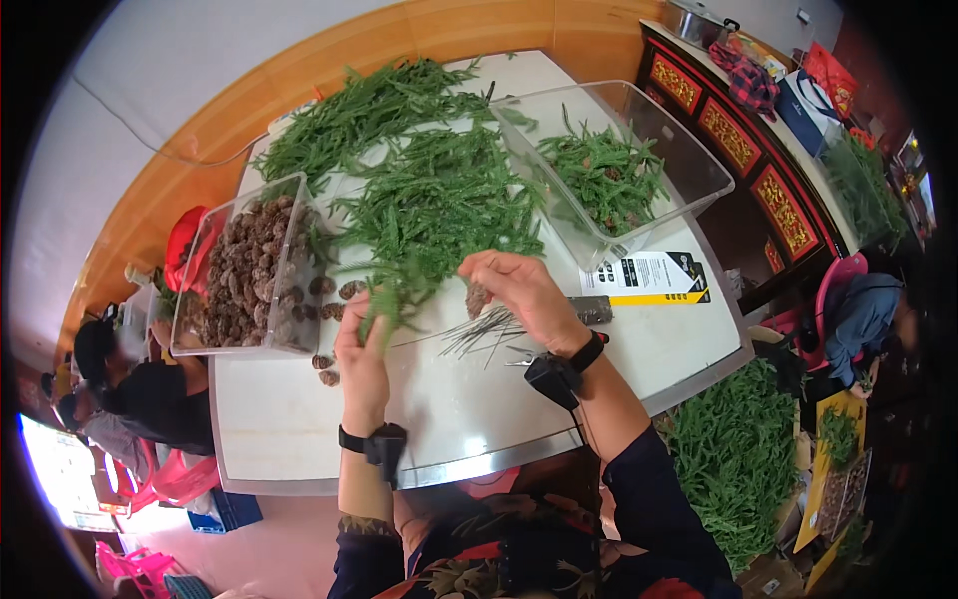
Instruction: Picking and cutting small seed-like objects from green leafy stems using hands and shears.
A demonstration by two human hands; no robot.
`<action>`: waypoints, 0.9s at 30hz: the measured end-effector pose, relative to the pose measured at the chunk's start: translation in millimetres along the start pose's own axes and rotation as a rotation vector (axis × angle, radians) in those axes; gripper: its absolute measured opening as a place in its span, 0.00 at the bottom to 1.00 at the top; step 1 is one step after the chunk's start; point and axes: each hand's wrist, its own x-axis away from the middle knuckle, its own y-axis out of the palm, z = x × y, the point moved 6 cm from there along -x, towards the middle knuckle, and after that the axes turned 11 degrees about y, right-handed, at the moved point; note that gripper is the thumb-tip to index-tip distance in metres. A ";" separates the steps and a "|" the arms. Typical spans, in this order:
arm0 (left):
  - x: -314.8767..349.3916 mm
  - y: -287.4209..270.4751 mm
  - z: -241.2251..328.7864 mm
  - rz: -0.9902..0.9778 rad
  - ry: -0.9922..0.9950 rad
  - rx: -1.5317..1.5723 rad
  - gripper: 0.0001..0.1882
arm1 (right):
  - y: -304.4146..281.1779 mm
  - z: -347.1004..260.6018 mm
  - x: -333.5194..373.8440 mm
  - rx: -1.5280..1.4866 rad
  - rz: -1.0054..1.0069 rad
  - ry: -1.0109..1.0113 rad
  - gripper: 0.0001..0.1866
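Note:
Pinched in my left hand [364, 359] is a green artificial fir sprig [404, 290], its needles spreading above the fingers. My right hand [524, 299] has its thumb and fingers closed together, and a brown pine cone [477, 298] hangs just below the fingertips. Both hands are above the white table, a short way apart. Beneath the right hand a bundle of thin dark wires [484, 331] fans out; its wrapped dark end [595, 310] shows beyond the wrist. Small pliers [522, 356] lie by that wrist, partly hidden.
Loose green sprigs [429, 190] heap across the far table. A clear box [299, 200] of pine cones stands left, with a few loose cones [324, 369] beside it. At right are a clear bin [714, 195] with finished-looking sprigs and a printed card [649, 278]. Other people [150, 394] sit nearby.

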 end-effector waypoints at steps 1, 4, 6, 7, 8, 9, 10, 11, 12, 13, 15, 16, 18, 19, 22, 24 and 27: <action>-4.2 1.5 -7.2 0.015 0.011 -0.010 0.12 | -2.5 -1.9 -8.1 -0.058 0.023 -0.030 0.12; -16.7 9.2 -10.2 0.006 0.171 -0.346 0.11 | -1.6 -4.0 -29.0 -0.110 -0.020 0.015 0.11; -21.4 14.0 -17.1 -0.003 0.239 -0.514 0.11 | -2.3 3.2 -43.1 -0.141 -0.039 0.050 0.11; -24.6 15.8 -18.9 -0.005 0.282 -0.555 0.11 | 1.0 8.2 -51.0 -0.117 -0.066 0.086 0.10; -27.1 17.4 -20.7 -0.006 0.324 -0.598 0.11 | 4.6 14.3 -58.9 -0.094 -0.093 0.121 0.09; -28.4 19.3 -23.2 -0.008 0.366 -0.642 0.11 | 7.3 21.9 -66.0 -0.072 -0.123 0.157 0.08; -29.2 21.1 -28.9 -0.012 0.359 -0.637 0.11 | 7.1 29.4 -72.0 -0.074 -0.118 0.165 0.08; -29.4 23.4 -34.3 -0.024 0.355 -0.665 0.11 | 8.6 34.9 -76.7 -0.019 -0.131 0.120 0.08; -29.0 25.5 -39.4 -0.036 0.352 -0.694 0.11 | 9.9 40.4 -80.5 0.035 -0.145 0.075 0.07; -29.3 26.3 -44.1 -0.046 0.352 -0.725 0.11 | 10.9 44.1 -84.2 0.091 -0.160 0.027 0.07; -30.8 26.2 -51.7 -0.044 0.351 -0.709 0.11 | 7.8 51.8 -93.6 0.170 -0.190 -0.004 0.06; -31.4 26.2 -54.2 -0.039 0.354 -0.694 0.12 | 7.4 53.5 -97.0 0.251 -0.221 -0.041 0.06; -29.8 23.9 -56.7 -0.031 0.353 -0.686 0.12 | 12.6 54.2 -99.3 0.330 -0.260 -0.076 0.05; -28.1 23.0 -56.6 -0.036 0.359 -0.687 0.12 | 13.6 55.4 -99.2 0.299 -0.244 -0.050 0.05; -23.0 18.1 -52.9 -0.041 0.371 -0.687 0.11 | 19.7 56.8 -95.1 0.240 -0.211 -0.001 0.05; -20.9 12.6 -52.4 -0.074 0.334 -0.629 0.16 | 22.7 53.4 -90.0 0.298 -0.149 -0.101 0.05; -19.9 -1.8 -55.9 -0.044 0.207 -0.423 0.21 | 34.2 46.0 -82.8 0.308 -0.121 -0.161 0.05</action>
